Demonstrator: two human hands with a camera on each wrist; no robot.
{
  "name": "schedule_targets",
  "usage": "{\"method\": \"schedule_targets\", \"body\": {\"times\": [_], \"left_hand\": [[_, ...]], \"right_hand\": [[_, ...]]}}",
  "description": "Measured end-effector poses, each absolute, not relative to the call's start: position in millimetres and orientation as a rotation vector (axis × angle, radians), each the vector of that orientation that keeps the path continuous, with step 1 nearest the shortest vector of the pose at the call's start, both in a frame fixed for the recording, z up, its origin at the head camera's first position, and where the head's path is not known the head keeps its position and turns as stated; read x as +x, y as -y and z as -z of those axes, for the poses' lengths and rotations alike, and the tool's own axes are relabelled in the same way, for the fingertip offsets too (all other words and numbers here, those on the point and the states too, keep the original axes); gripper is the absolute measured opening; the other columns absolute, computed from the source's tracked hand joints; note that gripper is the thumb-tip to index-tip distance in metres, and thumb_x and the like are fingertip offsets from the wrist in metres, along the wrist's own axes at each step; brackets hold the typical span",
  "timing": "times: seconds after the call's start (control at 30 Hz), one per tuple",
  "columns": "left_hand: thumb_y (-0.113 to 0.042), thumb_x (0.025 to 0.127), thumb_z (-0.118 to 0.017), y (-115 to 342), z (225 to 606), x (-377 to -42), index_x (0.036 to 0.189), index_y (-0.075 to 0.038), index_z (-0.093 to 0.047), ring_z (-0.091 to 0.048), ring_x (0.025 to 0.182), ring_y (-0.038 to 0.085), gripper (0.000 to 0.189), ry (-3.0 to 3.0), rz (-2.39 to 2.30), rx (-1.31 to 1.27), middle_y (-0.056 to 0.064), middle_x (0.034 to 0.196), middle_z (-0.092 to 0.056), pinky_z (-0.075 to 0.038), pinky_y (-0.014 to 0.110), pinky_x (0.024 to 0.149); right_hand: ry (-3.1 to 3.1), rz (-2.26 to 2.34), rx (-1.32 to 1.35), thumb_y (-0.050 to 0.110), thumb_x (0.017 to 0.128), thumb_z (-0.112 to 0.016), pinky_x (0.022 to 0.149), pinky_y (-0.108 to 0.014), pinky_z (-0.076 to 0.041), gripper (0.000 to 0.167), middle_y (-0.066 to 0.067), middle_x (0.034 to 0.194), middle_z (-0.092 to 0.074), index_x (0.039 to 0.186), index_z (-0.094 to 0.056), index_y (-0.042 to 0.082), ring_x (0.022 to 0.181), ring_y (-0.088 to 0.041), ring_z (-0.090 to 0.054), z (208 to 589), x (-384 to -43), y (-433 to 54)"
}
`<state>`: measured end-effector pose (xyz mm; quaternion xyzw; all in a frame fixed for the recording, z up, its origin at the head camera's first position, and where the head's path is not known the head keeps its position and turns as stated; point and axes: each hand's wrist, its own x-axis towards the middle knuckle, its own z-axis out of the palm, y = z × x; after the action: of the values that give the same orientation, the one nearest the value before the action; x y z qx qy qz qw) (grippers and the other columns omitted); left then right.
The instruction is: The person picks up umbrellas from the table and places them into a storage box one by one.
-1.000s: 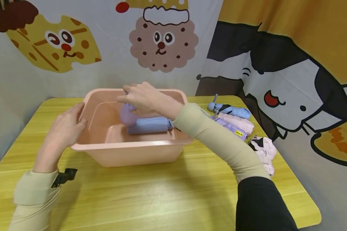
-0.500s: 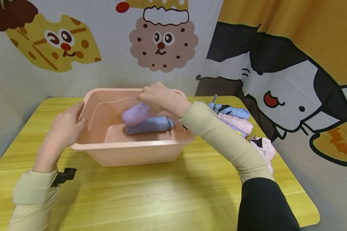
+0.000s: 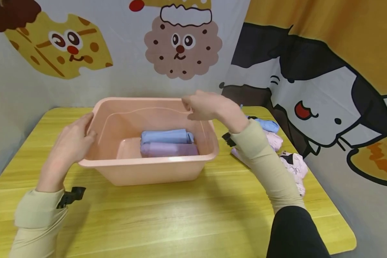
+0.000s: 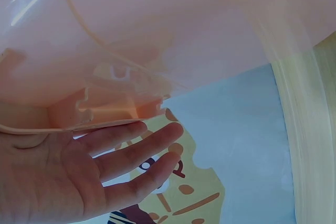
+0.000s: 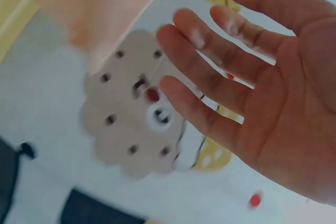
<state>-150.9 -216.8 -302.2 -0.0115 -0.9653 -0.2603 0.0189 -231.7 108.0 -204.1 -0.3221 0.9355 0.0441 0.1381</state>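
Left hand [image 3: 71, 141]: on the left rim of the pink basin [image 3: 151, 174]. Grips it there, thumb over the rim, fingers on the outer side; left wrist view shows three of those fingers nearly straight, slightly spread. Beige sleeve [image 3: 38, 222] on that arm, dark strap [image 3: 72, 196] at the cuff.

Basin sits on the wood-grain table [image 3: 167, 218], up by the back edge. Inside, in its right half: blue roll [image 3: 164, 136] and purple roll [image 3: 171, 149], both lying lengthwise left to right, side by side. Purple is nearer the front wall, whose rim hides its lower side; blue is behind it.

Right hand [image 3: 208, 105]: above the basin's back right corner, fingers apart and loosely bent, holding nothing; right wrist view agrees.

Along the table's right edge, partly behind the right arm: blue bundle [image 3: 267, 125] toward the back right corner, pale pink bundle [image 3: 274, 140] next, then a purple bundle [image 3: 240, 157] farther left. Pink bundle with black patch [image 3: 296, 170] is nearest the front.

Cartoon-print curtain [image 3: 122, 86] behind.
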Motion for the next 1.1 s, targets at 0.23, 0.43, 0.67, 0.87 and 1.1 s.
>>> {"method": "schedule_targets", "body": {"times": [0.23, 0.43, 0.67, 0.87, 1.1], "left_hand": [[-0.02, 0.098, -0.032, 218, 300, -150, 0.153, -0.003, -0.011, -0.036, 0.124, 0.057, 0.06, 2.998, 0.822, -0.039, 0.033, 0.149, -0.028, -0.033, 0.07, 0.096], [-0.02, 0.099, -0.033, 217, 301, -150, 0.152, -0.002, -0.012, -0.035, 0.125, 0.057, 0.06, 3.002, 0.824, -0.03, 0.033, 0.149, -0.026, -0.033, 0.069, 0.097], [-0.02, 0.099, -0.033, 218, 302, -150, 0.153, -0.003, -0.013, -0.039, 0.121, 0.056, 0.06, 2.992, 0.826, -0.035, 0.034, 0.147, -0.031, -0.037, 0.068, 0.093], [-0.02, 0.098, -0.033, 218, 302, -151, 0.152, -0.003, -0.014, -0.041, 0.119, 0.056, 0.06, 2.981, 0.819, -0.041, 0.035, 0.144, -0.034, -0.038, 0.068, 0.091], [-0.02, 0.098, -0.033, 218, 302, -152, 0.152, -0.003, -0.014, -0.04, 0.12, 0.056, 0.06, 2.988, 0.815, -0.043, 0.035, 0.145, -0.032, -0.037, 0.068, 0.092]], "right_hand": [[-2.934, 0.17, -0.784, 0.021, 0.089, -0.062, 0.074, -0.037, -0.051, 0.023, -0.009, 0.092, -0.065, 0.107, -0.06, 0.006, 0.082, -0.022, -0.06, 237, -228, -186], [-2.873, 0.218, -0.596, 0.017, 0.089, -0.061, 0.081, -0.045, -0.052, 0.03, -0.021, 0.104, -0.065, 0.112, -0.057, -0.002, 0.093, -0.032, -0.063, 276, -220, -244], [-2.785, 0.219, -0.411, 0.019, 0.085, -0.066, 0.078, -0.043, -0.048, 0.035, -0.023, 0.102, -0.061, 0.11, -0.055, -0.003, 0.089, -0.03, -0.057, 325, -199, -301], [-2.747, 0.177, -0.222, 0.027, 0.079, -0.073, 0.086, -0.058, -0.046, 0.058, -0.033, 0.121, -0.05, 0.124, -0.047, 0.001, 0.104, -0.042, -0.054, 351, -185, -320], [-2.823, 0.201, -0.342, 0.025, 0.074, -0.079, 0.088, -0.059, -0.046, 0.068, -0.036, 0.127, -0.044, 0.127, -0.043, 0.001, 0.106, -0.047, -0.054, 366, -178, -318]]}}
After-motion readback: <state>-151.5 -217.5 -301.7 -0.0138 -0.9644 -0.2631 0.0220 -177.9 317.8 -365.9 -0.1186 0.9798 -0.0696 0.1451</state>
